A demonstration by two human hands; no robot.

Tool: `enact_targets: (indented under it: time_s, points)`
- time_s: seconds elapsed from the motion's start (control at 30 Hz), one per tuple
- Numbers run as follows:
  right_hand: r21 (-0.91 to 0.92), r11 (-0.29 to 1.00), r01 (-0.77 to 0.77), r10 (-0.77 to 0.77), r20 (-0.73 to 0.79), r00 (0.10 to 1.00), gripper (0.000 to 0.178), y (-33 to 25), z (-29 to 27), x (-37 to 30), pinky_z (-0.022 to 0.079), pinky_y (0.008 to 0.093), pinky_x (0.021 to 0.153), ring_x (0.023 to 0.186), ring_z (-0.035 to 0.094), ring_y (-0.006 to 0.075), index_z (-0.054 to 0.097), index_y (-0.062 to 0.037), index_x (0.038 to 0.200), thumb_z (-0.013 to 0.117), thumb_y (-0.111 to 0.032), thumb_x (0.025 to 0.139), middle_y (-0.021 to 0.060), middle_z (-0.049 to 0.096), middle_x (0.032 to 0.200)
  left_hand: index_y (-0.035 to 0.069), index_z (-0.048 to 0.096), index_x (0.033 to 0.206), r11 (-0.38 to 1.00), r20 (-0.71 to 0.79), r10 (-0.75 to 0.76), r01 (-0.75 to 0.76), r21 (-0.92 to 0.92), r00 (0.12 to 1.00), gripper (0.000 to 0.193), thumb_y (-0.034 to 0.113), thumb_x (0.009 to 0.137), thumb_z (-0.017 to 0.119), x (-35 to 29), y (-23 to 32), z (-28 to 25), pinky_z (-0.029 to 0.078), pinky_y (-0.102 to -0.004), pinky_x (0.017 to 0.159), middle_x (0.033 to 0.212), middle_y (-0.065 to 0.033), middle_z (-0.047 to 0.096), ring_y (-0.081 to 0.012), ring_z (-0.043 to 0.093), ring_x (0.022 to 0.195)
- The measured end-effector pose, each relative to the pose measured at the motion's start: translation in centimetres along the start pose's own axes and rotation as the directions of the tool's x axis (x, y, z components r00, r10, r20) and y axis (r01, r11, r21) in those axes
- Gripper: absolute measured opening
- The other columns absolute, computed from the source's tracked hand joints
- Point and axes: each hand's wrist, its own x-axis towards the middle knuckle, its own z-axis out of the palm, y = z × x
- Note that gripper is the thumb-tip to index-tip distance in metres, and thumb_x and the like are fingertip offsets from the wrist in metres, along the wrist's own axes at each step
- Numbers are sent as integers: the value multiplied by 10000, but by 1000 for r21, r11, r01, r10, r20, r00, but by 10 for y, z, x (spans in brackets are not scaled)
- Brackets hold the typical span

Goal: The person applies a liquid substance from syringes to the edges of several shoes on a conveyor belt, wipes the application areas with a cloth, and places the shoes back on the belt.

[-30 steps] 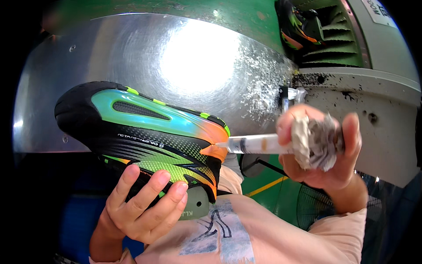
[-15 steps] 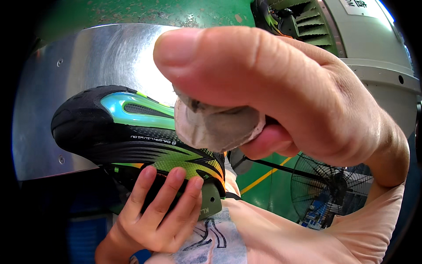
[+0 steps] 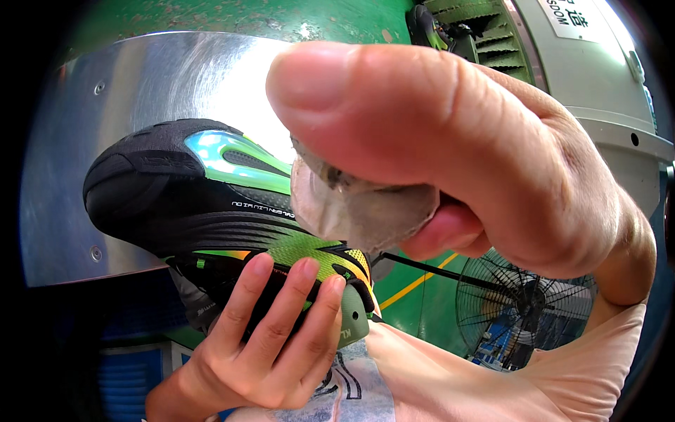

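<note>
A black sports shoe (image 3: pixel 232 218) with green and orange patches and a shiny blue-green sole side lies tilted, its toe to the left. A grey-green shoe last (image 3: pixel 354 318) sticks out of its opening. My left hand (image 3: pixel 271 344) grips the shoe from below, three fingertips resting on its upper near the heel. Close to the camera, my right hand (image 3: pixel 450 133) is closed round a greyish, semi-translucent lump (image 3: pixel 362 211) with a worn, rough edge. The lump overlaps the shoe's heel side in the picture; whether it touches the shoe I cannot tell.
A curved metal plate (image 3: pixel 63 176) with screws lies behind the shoe. At the upper right, another dark shoe (image 3: pixel 424 28) sits by a slatted green rack (image 3: pixel 499 46) beside a pale machine housing (image 3: pixel 583 70). A black floor fan (image 3: pixel 527 299) stands at the lower right on the green floor.
The shoe has rolled slightly, showing more of its sole side, and shifted a little to the right with my left hand. My right hand and the lump have also moved slightly right.
</note>
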Motion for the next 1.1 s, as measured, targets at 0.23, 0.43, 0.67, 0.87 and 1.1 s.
enact_targets:
  time_s: [0.23,0.43,0.67,0.87,1.1]
  points:
    - [40,999,-30,30,-8,1000,610,8,-1,4,402,233,534,625,521,95,571,20,1139,497,-518,860,98,646,921,27,690,807,1000,4,-5,5,-5,1000,176,122,830,544,3,-2,-3,503,-522,923,1037,-99,675,-293,640,1051]
    - [74,996,-50,52,-24,998,664,16,-2,16,421,242,558,649,539,107,568,28,1124,511,-566,832,103,643,913,90,719,801,1000,-4,2,-2,-22,1000,96,98,758,633,8,-5,-3,537,-513,813,853,-57,669,-271,662,859]
    - [98,994,-41,48,-62,997,728,22,-3,20,443,252,586,677,560,121,565,38,1106,527,-621,799,108,639,902,100,723,848,999,52,-5,7,-32,999,119,110,792,619,16,-7,-9,539,-480,792,893,-47,681,-271,669,860]
    - [95,995,-25,31,-68,997,784,20,-4,12,462,261,609,701,577,133,562,46,1091,541,-669,771,113,635,894,92,723,874,1000,67,-2,2,-2,998,122,127,804,630,18,-6,-12,535,-506,808,922,-62,684,-295,667,901]
    - [109,994,-5,11,-51,999,849,14,-7,-11,484,271,637,729,598,147,559,55,1073,558,-725,738,118,631,884,58,713,868,999,52,-43,44,-15,998,135,135,803,623,20,-2,-8,521,-541,856,964,-87,677,-321,654,972]
